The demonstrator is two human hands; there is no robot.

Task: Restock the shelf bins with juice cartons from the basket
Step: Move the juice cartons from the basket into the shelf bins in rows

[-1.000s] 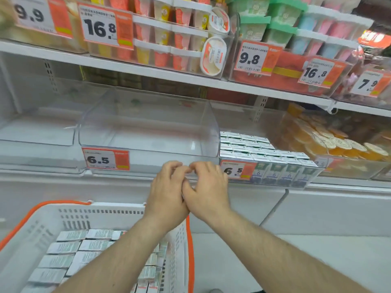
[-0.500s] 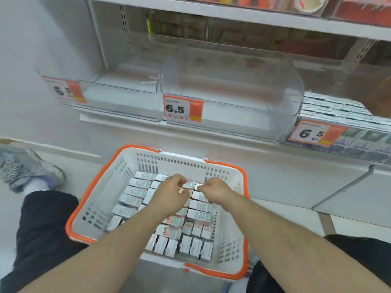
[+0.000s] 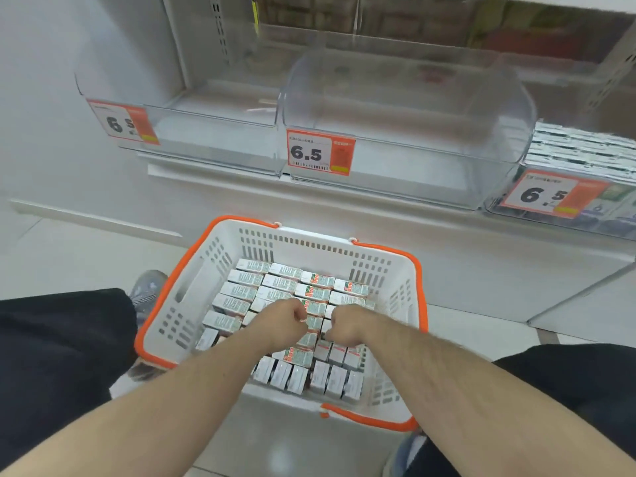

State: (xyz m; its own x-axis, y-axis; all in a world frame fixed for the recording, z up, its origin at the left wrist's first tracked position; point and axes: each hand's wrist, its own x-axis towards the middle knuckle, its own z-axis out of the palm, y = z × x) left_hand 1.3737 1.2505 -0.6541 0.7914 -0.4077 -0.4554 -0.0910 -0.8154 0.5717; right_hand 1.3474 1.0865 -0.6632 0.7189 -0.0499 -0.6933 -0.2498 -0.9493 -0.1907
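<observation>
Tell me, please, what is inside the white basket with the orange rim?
The basket holds rows of juice cartons. The left hand and right hand cover some in the middle; anything beneath the cartons is hidden.

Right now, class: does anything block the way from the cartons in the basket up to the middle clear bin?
Nothing visible does. Both hands, left hand and right hand, are among the cartons in the basket; the middle bin above looks open-fronted.

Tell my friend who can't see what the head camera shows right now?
Two hands, left hand and right hand, reach down among juice cartons packed in a white basket with orange rim. Above it sit clear shelf bins with 6.5 price tags.
</observation>
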